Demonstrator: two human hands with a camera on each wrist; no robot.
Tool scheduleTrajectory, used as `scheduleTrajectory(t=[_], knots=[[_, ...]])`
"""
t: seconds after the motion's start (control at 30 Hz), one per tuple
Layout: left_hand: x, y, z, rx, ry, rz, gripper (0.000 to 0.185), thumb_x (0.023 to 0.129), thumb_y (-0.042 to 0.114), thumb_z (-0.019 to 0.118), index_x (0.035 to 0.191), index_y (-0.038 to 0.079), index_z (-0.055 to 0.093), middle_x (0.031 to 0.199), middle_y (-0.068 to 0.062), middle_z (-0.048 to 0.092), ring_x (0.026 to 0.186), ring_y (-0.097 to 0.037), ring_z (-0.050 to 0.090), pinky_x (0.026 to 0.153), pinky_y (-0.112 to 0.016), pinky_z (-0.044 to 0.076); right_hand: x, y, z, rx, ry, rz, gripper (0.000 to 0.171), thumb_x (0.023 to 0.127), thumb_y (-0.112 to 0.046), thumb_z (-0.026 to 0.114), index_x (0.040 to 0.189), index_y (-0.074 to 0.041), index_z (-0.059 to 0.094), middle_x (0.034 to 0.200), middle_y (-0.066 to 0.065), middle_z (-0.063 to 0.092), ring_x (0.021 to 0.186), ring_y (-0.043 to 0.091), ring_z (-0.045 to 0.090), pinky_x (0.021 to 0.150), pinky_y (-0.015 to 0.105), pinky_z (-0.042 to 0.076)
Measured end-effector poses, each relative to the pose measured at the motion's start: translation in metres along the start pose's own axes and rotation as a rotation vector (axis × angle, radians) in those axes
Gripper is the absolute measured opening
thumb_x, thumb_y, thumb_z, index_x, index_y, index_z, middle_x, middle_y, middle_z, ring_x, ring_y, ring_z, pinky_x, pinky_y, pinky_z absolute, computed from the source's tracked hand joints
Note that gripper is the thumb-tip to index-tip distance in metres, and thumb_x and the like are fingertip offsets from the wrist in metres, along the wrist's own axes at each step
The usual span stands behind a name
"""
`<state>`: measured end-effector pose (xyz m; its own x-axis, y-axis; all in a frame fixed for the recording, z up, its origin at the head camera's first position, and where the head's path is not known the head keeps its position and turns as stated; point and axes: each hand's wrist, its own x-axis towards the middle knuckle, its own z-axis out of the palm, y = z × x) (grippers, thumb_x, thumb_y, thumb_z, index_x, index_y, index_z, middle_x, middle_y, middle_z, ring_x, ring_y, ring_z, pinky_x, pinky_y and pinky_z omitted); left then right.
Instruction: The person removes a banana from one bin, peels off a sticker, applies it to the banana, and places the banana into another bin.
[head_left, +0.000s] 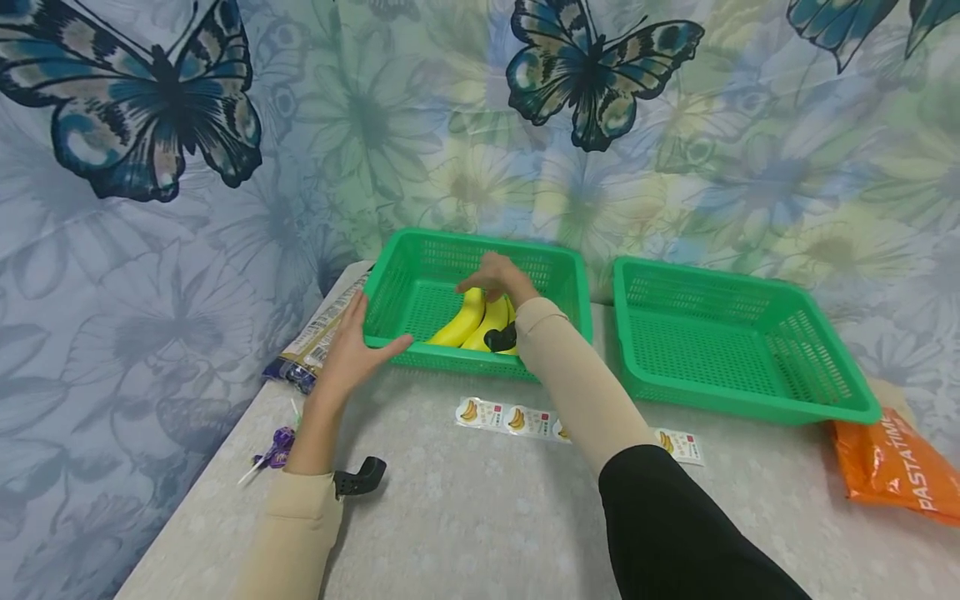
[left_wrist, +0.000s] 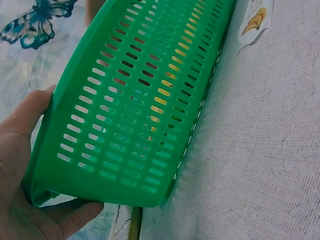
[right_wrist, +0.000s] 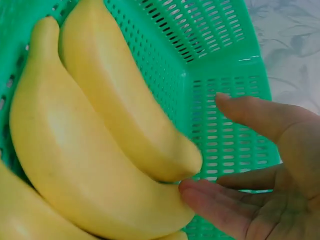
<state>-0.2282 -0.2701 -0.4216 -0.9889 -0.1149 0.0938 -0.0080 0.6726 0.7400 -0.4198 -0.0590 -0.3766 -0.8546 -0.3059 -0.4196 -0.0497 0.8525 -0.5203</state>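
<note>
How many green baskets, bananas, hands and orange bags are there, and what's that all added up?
Green baskets: 2, one by the left hand, one farther right
Bananas: at least 3, maybe more hidden
Hands: 2, left hand and right hand
Orange bags: 1
Total: at least 8

"Which words can be read?"
"The orange bag [head_left: 885,467] bears 'PASTA TIM', its ending unclear."
"And the sticker strip [head_left: 536,422]?"
"Banana pictures, with print too small to read; likewise the packet [head_left: 318,337] at left."
</note>
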Motion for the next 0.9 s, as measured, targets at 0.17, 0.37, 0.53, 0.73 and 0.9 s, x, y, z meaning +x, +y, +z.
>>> scheduleTrajectory(t=[0.17,0.37,0.53,0.73,0.9], knots=[[-0.001,0.001,0.002,0.001,-0.001,0.003,0.111,0.083,0.058,0.068,0.158,0.011,0.001,0.166,-0.008,-0.003,0.151,-0.041,0.006,0.117,-0.067,0.015,0.008,-0.002,0.007,-0.081,0.007,0.010,0.078,0.083,-0.040,0.075,0.142,-0.005,0.037,0.135,0.013,0.048,0.096,0.020,0.067,0.079,0.026,0.058],[-0.001,0.003,0.005,0.013,-0.007,-0.004,0.113,0.082,0.061,0.067,0.158,0.010,0.001,0.166,-0.008,-0.004,0.151,-0.042,0.006,0.116,-0.068,0.016,0.007,-0.009,0.015,-0.182,-0.078,0.012,0.061,0.084,-0.037,0.074,0.130,-0.006,0.047,0.122,0.013,0.055,0.095,0.022,0.067,0.080,0.028,0.059],[-0.002,0.003,0.003,0.020,-0.005,-0.023,0.114,0.082,0.063,0.066,0.158,0.010,0.000,0.166,-0.008,-0.004,0.151,-0.041,0.006,0.116,-0.068,0.017,0.008,-0.014,0.018,-0.166,-0.093,0.028,0.050,0.084,-0.032,0.076,0.119,-0.007,0.051,0.109,0.010,0.057,0.093,0.023,0.068,0.078,0.027,0.060],[-0.002,0.001,0.001,0.030,-0.003,-0.020,0.114,0.082,0.062,0.067,0.157,0.008,0.000,0.166,-0.009,-0.004,0.151,-0.042,0.006,0.115,-0.069,0.017,0.014,-0.014,0.021,-0.144,-0.067,0.028,0.049,0.083,-0.029,0.077,0.118,-0.005,0.054,0.111,0.013,0.059,0.082,0.021,0.069,0.067,0.025,0.060],[0.000,0.001,0.001,0.026,-0.001,-0.017,0.114,0.082,0.061,0.067,0.157,0.008,0.001,0.166,-0.009,-0.004,0.151,-0.041,0.006,0.115,-0.069,0.017,0.015,-0.012,0.020,-0.163,-0.010,0.004,0.041,0.083,-0.028,0.077,0.110,-0.005,0.059,0.103,0.011,0.063,0.075,0.020,0.070,0.065,0.026,0.060]])
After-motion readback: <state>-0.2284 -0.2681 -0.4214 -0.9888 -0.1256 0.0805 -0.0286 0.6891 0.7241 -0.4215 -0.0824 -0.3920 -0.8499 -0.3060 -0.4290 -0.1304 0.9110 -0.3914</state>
